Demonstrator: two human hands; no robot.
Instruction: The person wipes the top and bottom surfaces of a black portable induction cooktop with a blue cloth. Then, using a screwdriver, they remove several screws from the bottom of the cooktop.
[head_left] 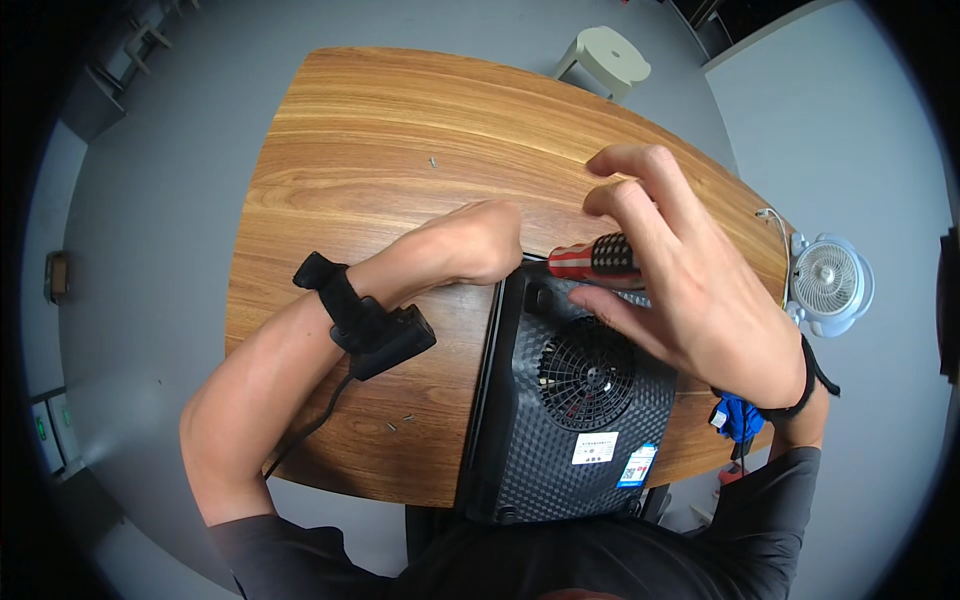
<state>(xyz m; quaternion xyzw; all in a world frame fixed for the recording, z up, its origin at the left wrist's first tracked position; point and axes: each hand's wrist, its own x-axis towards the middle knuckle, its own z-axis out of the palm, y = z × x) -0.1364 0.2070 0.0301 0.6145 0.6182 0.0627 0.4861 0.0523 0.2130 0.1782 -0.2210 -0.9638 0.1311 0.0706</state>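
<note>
A black appliance (500,400), likely an induction cooker, lies with its textured underside up at the near edge of the table; a round fan grille (588,375) and two labels show on it. My left hand (487,240) is closed at its far left corner, and whatever its fingers hold is hidden. Over the far end of the appliance, my right hand (700,270) holds a screwdriver (590,260) with a red, white and black star-patterned handle. The handle's butt disappears under the palm, while two fingers arch apart above it. The screwdriver's tip cannot be seen.
The wooden table (380,120) bears a small screw (433,161) farther back and two more screws (400,422) left of the appliance. A pale blue fan (828,280) is at the right edge, near a blue item (738,415). A stool (610,58) stands beyond the table.
</note>
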